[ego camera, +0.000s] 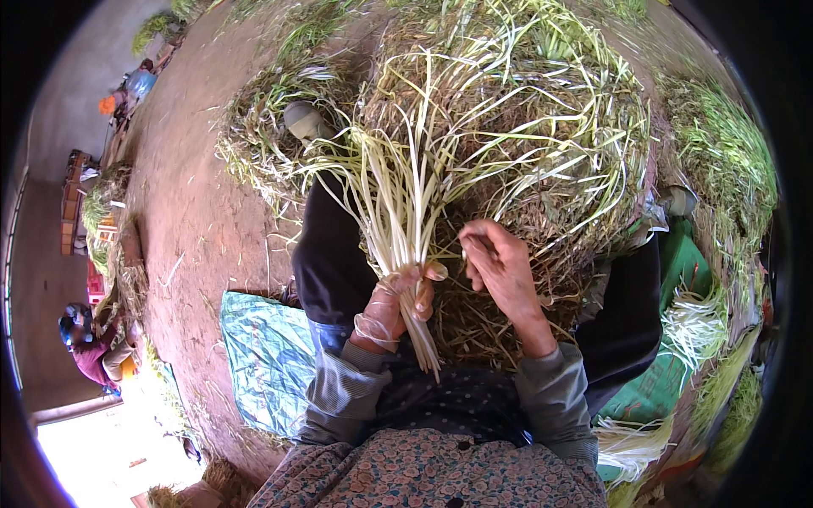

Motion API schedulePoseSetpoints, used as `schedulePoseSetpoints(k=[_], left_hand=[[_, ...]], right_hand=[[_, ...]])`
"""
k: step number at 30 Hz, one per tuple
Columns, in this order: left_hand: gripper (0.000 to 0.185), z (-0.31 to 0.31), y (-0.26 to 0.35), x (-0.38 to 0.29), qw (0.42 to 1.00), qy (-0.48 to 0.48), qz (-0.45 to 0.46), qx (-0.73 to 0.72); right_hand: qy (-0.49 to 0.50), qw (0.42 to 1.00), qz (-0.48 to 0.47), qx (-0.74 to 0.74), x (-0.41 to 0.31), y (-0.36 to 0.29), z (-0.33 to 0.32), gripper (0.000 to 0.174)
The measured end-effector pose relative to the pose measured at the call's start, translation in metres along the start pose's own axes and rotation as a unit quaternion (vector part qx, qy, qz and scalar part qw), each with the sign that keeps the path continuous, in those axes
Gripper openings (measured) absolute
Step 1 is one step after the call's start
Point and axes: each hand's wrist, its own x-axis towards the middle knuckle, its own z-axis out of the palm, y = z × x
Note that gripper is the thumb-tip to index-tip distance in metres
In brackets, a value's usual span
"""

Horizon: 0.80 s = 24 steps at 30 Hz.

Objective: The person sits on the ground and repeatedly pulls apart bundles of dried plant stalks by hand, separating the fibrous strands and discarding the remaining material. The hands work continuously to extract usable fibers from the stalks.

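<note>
My left hand (pixel 406 295), in a thin translucent glove, is closed around the lower stalks of a bunch of pale, leafy plant stems (pixel 394 216). Their white ends stick out below the fist towards my lap, and the yellow-green leaves fan out away from me. To the right of the bunch, my right hand (pixel 492 251) is raised with its fingers curled and the thumb near them. Whether something small lies between those fingers cannot be told. Under and beyond both hands is a large heap of plant trimmings (pixel 546 171) between my legs.
A blue-green woven sheet (pixel 267 362) lies on the floor at left. White-stemmed bunches (pixel 695 324) rest on a green sheet (pixel 648 387) at right. More greens (pixel 724 146) are piled at far right. Another person (pixel 95 349) sits at far left, near a bright doorway.
</note>
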Motion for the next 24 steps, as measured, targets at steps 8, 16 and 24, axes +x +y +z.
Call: schedulePoseSetpoints(k=[8,16,24], left_hand=[[0.037,0.005,-0.004,-0.003,0.992,0.017,0.012,0.121],[0.030,0.005,-0.015,0.003,0.975,0.113,0.008,0.193],[0.028,0.005,-0.019,0.013,0.973,0.145,-0.015,0.181]], right_hand=[[-0.031,0.988,0.132,0.078,0.038,0.033,0.009,0.029],[0.009,0.991,0.066,-0.117,0.046,0.059,0.001,0.024],[0.026,0.999,-0.026,-0.041,0.010,0.035,0.005,0.016]])
